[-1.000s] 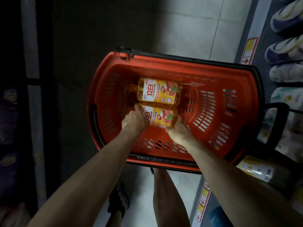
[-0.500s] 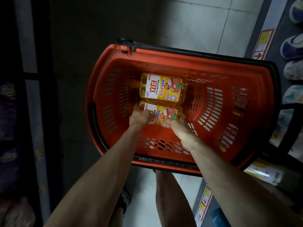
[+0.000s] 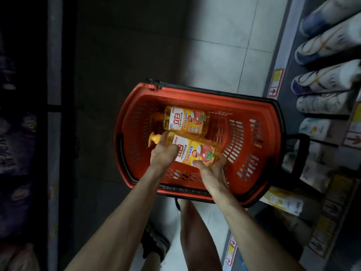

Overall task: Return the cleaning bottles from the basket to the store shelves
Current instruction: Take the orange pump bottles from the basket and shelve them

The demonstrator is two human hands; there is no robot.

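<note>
Left hand (image 3: 163, 152) grips the near bottle (image 3: 197, 151) at its shoulder, just behind the pump. Right hand (image 3: 212, 170) cups the base end, fingers curled under. The bottle is slanted, inside the basket (image 3: 125, 114), close against the second bottle (image 3: 185, 122) lying flat behind it; contact unclear. To do well: carry the weight on the right hand, keep fingers off the pump head, and clear the rim before swinging right to the shelf (image 3: 287, 55).

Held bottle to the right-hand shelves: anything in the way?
Nothing above it. The left hand and right hand grip the near bottle, tilted inside the open-topped basket. The second bottle lies on its far side. Toward the shelves stand the basket's right wall and a black handle; lifting over should clear them.
</note>
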